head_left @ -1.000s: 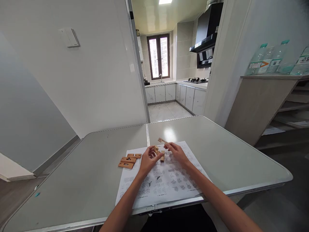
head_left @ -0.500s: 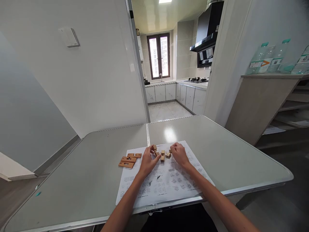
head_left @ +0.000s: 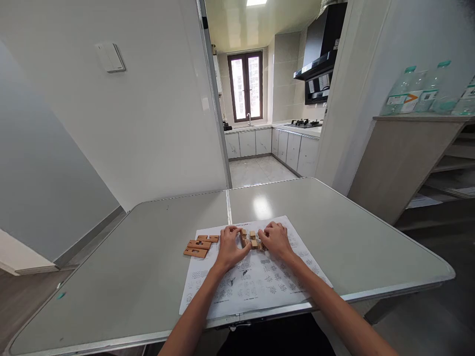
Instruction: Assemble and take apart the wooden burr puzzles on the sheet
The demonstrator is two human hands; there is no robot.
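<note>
While the left hand (head_left: pixel 232 249) curves around small wooden blocks (head_left: pixel 254 244) on the far half of the printed sheet (head_left: pixel 241 291), the right hand (head_left: pixel 276 240) bends over the sheet's right half; whether either grips cannot be told, but a light, even touch should steady the blocks

1 head-worn camera looks forward and down over the table (head_left: pixel 129 277).

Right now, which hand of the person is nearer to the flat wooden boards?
Left. The left hand is just to the right of the flat wooden boards; the right hand is farther right, at the right end of the small wooden blocks.
</note>
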